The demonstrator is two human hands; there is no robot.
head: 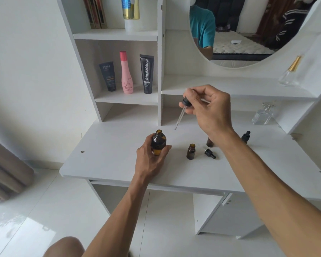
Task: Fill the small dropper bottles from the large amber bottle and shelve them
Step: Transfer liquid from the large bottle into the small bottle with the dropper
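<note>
You are holding the dropper above the table, between the large amber bottle and the open small bottle.

Your right hand (209,110) is pinching the dropper (182,113) at its black cap, its glass tube slanting down and left, tip in the air. Your left hand (152,160) is gripping the large amber bottle (158,144), which is standing upright and uncapped on the table (104,156). The open small bottle (190,151) is standing nearer you and slightly right of the tip, so your right hand looks nearer to it; a loose cap (210,153) is lying just beside it.
</note>
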